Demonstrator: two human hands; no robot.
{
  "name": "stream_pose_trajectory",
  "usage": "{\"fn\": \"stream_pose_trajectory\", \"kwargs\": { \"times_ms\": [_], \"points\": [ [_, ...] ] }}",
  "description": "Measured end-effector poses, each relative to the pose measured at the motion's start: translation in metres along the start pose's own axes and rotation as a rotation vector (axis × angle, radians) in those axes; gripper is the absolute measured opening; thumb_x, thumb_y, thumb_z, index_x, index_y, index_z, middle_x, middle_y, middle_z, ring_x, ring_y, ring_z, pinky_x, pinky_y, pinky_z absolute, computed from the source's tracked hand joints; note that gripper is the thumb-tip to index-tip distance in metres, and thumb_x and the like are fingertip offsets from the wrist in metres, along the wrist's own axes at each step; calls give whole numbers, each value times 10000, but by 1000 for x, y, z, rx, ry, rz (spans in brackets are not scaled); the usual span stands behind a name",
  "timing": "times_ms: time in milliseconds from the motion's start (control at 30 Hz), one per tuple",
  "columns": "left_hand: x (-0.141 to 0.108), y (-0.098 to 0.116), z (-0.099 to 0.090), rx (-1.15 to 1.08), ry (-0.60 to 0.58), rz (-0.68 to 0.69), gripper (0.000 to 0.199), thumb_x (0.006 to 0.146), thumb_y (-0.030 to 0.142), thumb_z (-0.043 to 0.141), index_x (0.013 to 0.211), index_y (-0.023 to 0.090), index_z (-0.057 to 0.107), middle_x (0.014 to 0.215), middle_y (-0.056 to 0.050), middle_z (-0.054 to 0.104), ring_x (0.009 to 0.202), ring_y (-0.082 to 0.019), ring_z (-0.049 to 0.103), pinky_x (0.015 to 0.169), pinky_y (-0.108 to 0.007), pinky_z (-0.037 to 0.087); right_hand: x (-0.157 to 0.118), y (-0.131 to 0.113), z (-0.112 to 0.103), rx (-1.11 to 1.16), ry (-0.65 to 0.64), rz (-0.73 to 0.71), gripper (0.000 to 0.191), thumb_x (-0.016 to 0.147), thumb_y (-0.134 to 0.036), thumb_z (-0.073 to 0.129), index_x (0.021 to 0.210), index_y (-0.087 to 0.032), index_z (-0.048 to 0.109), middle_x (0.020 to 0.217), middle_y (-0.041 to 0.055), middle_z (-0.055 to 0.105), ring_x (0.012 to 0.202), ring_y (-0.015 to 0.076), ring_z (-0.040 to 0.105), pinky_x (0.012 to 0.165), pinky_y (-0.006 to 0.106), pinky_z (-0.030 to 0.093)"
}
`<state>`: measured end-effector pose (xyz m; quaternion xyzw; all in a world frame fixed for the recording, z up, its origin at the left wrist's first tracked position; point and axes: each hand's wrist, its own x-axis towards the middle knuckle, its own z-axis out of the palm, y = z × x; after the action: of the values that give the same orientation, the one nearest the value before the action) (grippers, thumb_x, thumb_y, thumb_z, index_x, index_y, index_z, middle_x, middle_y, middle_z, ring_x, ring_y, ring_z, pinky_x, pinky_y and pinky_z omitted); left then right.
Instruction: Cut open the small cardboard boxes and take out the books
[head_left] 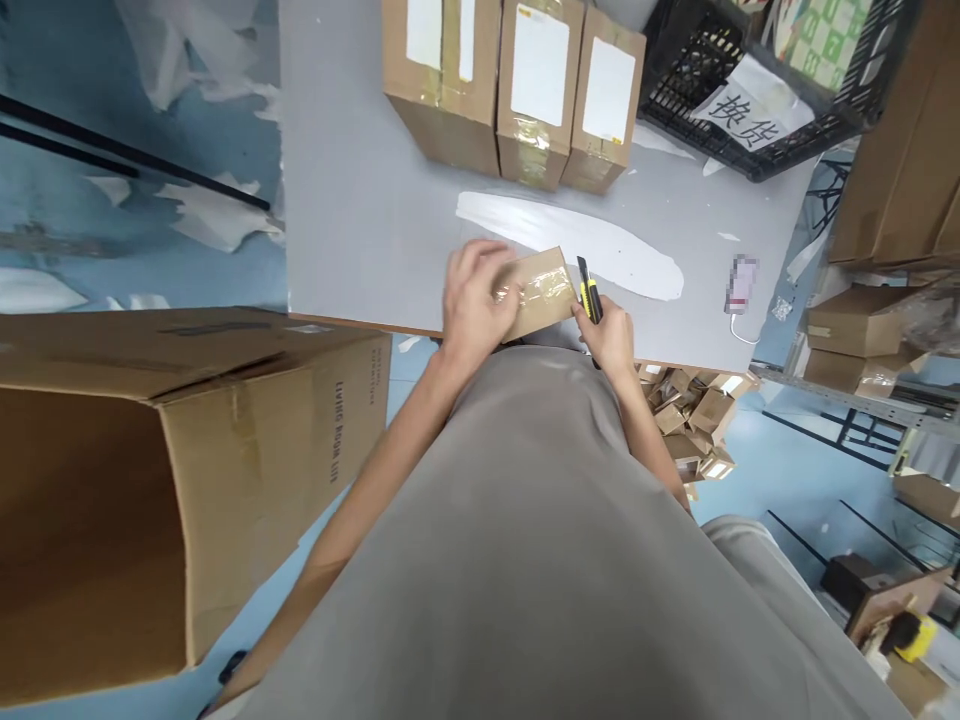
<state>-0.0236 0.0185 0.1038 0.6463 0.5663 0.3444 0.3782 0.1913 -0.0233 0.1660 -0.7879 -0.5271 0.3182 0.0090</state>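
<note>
A small cardboard box [541,290] with clear tape across its top is held at the table's front edge, close to my body. My left hand [476,305] is at the box's left end, its thumb against the top and its fingers curled at the far side, slightly blurred. In my right hand [611,335] is a yellow and black box cutter [590,292], gripped with its tip pointing away from me. The thumb of that hand touches the box's right corner. Whether the blade is out is too small to tell.
Three taped boxes with white labels [540,65] stand at the table's back, beside a black crate [682,95]. A white sheet [570,240] lies beyond my hands; a pixelated device [742,285] with a cable is right. A large open carton [277,480] stands left, small boxes [709,415] below right.
</note>
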Motion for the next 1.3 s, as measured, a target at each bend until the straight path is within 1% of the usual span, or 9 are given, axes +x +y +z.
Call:
{"fn": "stream_pose_trajectory", "kwargs": {
  "times_ms": [67, 167, 333, 433, 700, 900, 1067, 1200, 1300],
  "points": [
    [1, 14, 14, 49, -106, 118, 318, 1045, 495, 703, 1306, 331, 780, 1524, -92, 723, 1636, -397, 513, 1389, -655, 381, -3, -1, 1, -2, -11, 11, 341, 1172, -445, 570, 1215, -159, 752, 992, 113, 863, 898, 259, 850, 904, 314, 582],
    [1, 19, 32, 79, -203, 190, 320, 1090, 533, 622, 1285, 341, 787, 1547, -80, 724, 1664, -391, 493, 1416, -699, 309, -7, -1, -1, -11, -30, 0, 352, 1186, -441, 546, 1282, -166, 744, 1048, 120, 872, 951, 262, 858, 944, 321, 589],
    [-1, 5, 37, 62, -229, 192, 343, 1107, 561, 589, 1269, 341, 796, 1592, -98, 711, 1648, -392, 525, 1415, -722, 297, -22, -6, -10, -15, -17, -105, 524, 1215, -398, 381, 1667, -188, 543, 1396, 171, 826, 1192, 294, 829, 1051, 398, 602],
    [0, 4, 37, 44, -222, 177, 365, 1108, 584, 572, 1274, 345, 794, 1572, -92, 726, 1645, -388, 530, 1419, -723, 292, -26, -11, -13, -86, -39, -124, 575, 1198, -353, 366, 1739, -193, 480, 1506, 175, 779, 1270, 320, 798, 1086, 437, 597],
    [2, 4, 40, -54, -213, 127, 371, 1077, 652, 608, 1211, 353, 783, 1560, -72, 725, 1651, -397, 518, 1424, -719, 268, -26, -26, -13, -263, -97, -66, 604, 1200, -320, 301, 1775, -190, 427, 1467, 169, 796, 1220, 328, 801, 1066, 434, 594],
    [2, 1, 44, -83, -202, 127, 315, 1084, 592, 622, 1206, 349, 783, 1568, -66, 724, 1646, -387, 525, 1430, -712, 265, -31, -53, -11, -463, -134, 36, 626, 1219, -393, 360, 1789, -134, 381, 1352, 235, 816, 1158, 356, 821, 1054, 471, 609],
    [1, 3, 44, -83, -203, 135, 302, 1098, 528, 597, 1248, 349, 788, 1572, -53, 726, 1644, -374, 531, 1440, -689, 272, -29, -68, -8, -496, -106, 80, 596, 1209, -333, 378, 1758, -105, 425, 1275, 258, 827, 1137, 362, 825, 1026, 483, 629],
    [-1, 3, 46, -85, -198, 144, 310, 1100, 523, 607, 1284, 342, 780, 1577, -52, 726, 1655, -365, 517, 1445, -670, 285, -34, -70, -9, -515, -115, 112, 598, 1204, -353, 368, 1743, -103, 433, 1258, 273, 824, 1134, 374, 828, 1009, 494, 638],
    [-2, -1, 48, -34, -213, 166, 335, 1135, 528, 550, 1290, 325, 767, 1631, -40, 689, 1678, -345, 486, 1450, -655, 283, -40, -71, -11, -521, -121, 134, 569, 1191, -288, 354, 1719, -106, 463, 1238, 264, 833, 1138, 374, 825, 1006, 488, 637]
  ]
}}
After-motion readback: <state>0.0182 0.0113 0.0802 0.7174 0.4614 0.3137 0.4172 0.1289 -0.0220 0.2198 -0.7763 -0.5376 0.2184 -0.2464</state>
